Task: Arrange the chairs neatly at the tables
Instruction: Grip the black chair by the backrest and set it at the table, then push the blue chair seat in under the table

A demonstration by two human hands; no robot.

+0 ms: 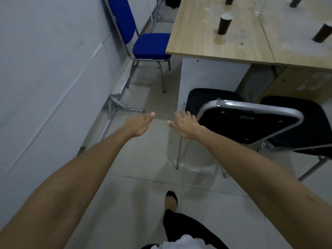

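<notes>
A black chair with a chrome frame [249, 121] stands at the near end of the wooden table [206, 49], its back towards me and its seat partly under the tabletop. Another black seat [296, 126] shows just right of it. A blue padded chair [149, 44] stands at the table's left side, its seat edge tucked under the tabletop. Both my arms reach forward over the floor. My left hand [139, 124] is open and holds nothing. My right hand [185, 125] is open with fingers spread, just left of the black chair's backrest, apart from it.
A grey partition wall [53, 78] with metal feet [116, 103] runs along the left, leaving a narrow tiled aisle. Dark paper cups [224, 24] stand on the table. My foot [171, 200] is on the tiles below.
</notes>
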